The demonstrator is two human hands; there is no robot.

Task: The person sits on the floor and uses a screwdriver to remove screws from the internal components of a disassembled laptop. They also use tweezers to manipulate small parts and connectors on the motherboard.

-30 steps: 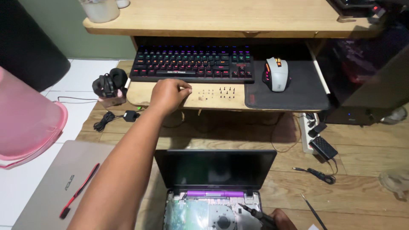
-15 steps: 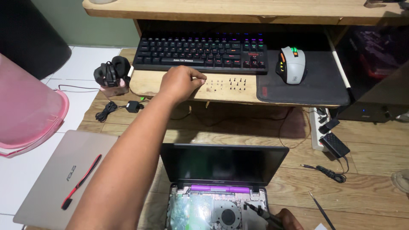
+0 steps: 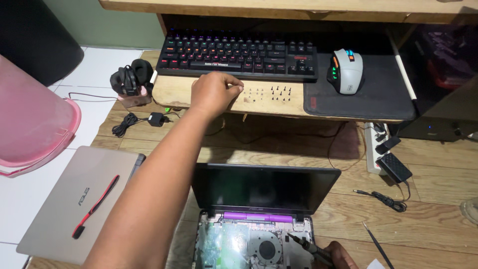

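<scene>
While the left hand (image 3: 215, 92) is pinching, seemingly a screw, beside the tray's screws (image 3: 271, 93), the right hand (image 3: 338, 254) is gripping the screwdriver (image 3: 304, 245); setting it down apart is keeping rows readable.

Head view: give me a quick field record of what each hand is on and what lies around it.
left hand: stretched to the wooden keyboard shelf, fingertips at the rows of small screws
right hand: at the bottom edge, holding a screwdriver
screwdriver tip: over the opened laptop, near its fan
on shelf: backlit keyboard, mouse on a dark mouse pad
floor left: closed grey laptop with a red-and-black tool on it
</scene>
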